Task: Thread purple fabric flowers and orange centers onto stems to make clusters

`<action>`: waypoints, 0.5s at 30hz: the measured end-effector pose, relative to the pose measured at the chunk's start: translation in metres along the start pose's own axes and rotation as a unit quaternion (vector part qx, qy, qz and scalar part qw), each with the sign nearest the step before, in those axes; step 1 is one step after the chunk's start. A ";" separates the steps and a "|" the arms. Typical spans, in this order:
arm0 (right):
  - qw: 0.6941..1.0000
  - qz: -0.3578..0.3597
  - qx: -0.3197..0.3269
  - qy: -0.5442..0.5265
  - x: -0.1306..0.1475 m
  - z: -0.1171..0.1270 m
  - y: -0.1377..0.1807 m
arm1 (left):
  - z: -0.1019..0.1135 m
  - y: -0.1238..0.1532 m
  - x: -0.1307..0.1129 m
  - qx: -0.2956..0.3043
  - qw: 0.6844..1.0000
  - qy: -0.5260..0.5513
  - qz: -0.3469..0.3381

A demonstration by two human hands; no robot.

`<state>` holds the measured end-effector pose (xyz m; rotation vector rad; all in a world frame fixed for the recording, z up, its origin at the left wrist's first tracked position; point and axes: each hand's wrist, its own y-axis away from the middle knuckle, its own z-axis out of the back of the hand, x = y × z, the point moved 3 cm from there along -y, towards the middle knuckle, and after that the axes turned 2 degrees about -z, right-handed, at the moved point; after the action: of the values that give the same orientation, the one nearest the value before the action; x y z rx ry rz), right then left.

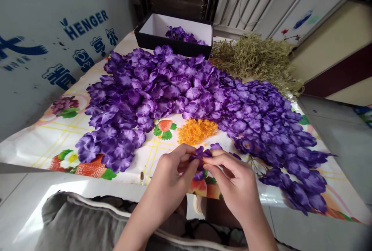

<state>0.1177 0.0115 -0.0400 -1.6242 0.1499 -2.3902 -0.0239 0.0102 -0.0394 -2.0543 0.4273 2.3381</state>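
My left hand (171,175) and my right hand (234,181) meet at the table's near edge, fingers pinched together on a small purple fabric flower (201,154) held between them. Just beyond my fingertips lies a little heap of orange stamens (197,130). A large pile of loose purple petals (145,92) spreads across the table to the left and back. To the right lie assembled purple flower strands (270,134), reaching the near right edge.
A fruit-print tablecloth (43,138) covers the table. A black box with a white inside (157,26) holds a few purple flowers at the back. Dry green stems (255,57) are heaped at the back right. A lettered panel (43,42) stands on the left.
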 end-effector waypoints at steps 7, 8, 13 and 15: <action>1.000 -0.001 -0.001 0.015 0.000 0.003 0.006 | -0.002 0.006 0.000 0.011 0.995 -0.087 -0.042; 1.000 -0.006 0.001 0.011 0.000 0.003 0.007 | -0.002 0.007 0.000 0.016 0.994 -0.099 -0.052; 1.000 -0.010 0.014 0.004 0.000 -0.002 0.012 | -0.003 0.012 0.000 0.033 0.981 -0.169 -0.093; 1.000 -0.017 0.002 0.015 -0.001 -0.004 0.015 | -0.002 0.013 0.001 0.034 0.974 -0.198 -0.103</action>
<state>0.1164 -0.0032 -0.0461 -1.6028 0.1238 -2.4389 -0.0242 -0.0032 -0.0376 -1.4665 0.2615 2.4756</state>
